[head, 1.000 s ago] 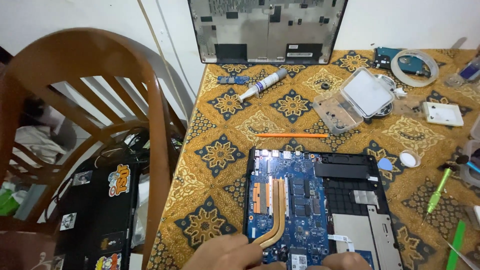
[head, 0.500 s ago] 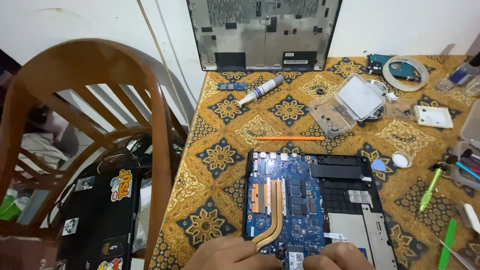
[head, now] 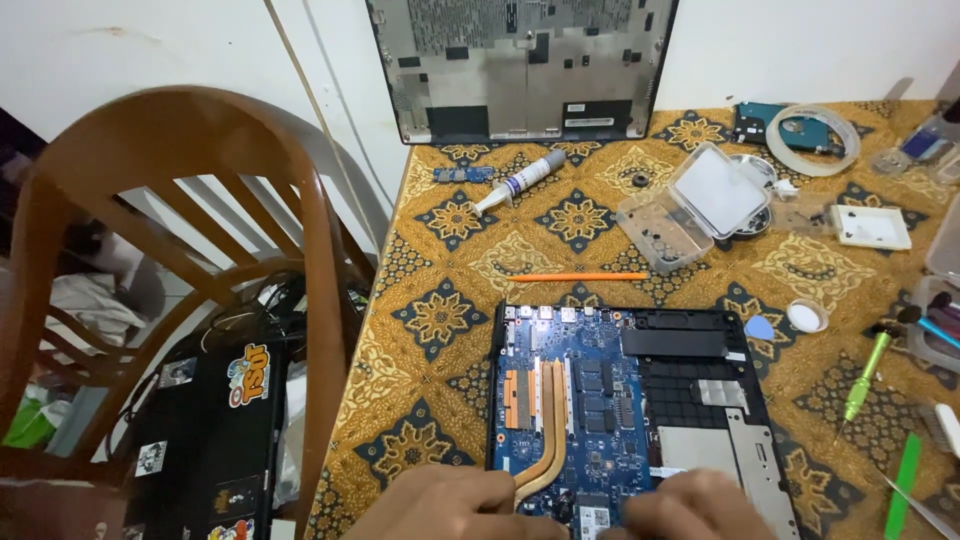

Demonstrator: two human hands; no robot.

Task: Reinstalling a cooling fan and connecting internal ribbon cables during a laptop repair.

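Far left there's a wooden chair [head: 190, 260] with a stickered black laptop [head: 210, 440] parked on the seat, out of the way; on the patterned tablecloth [head: 440, 260] the opened laptop [head: 630, 410] lies belly-up at the near edge, blue board and copper heat pipe [head: 550, 420] exposed; left hand [head: 450, 505] and right hand [head: 695, 510] both rest knuckles-up on its bottom edge, fingers curled, can't tell if they're gripping anything; the back cover [head: 520, 65] leans on the wall, thermal paste syringe [head: 520, 182] and orange pen [head: 578, 276] within reach; green screwdriver [head: 865, 375] far right. Versus half a second back, the hands have barely shifted; the view's just drifted slightly.
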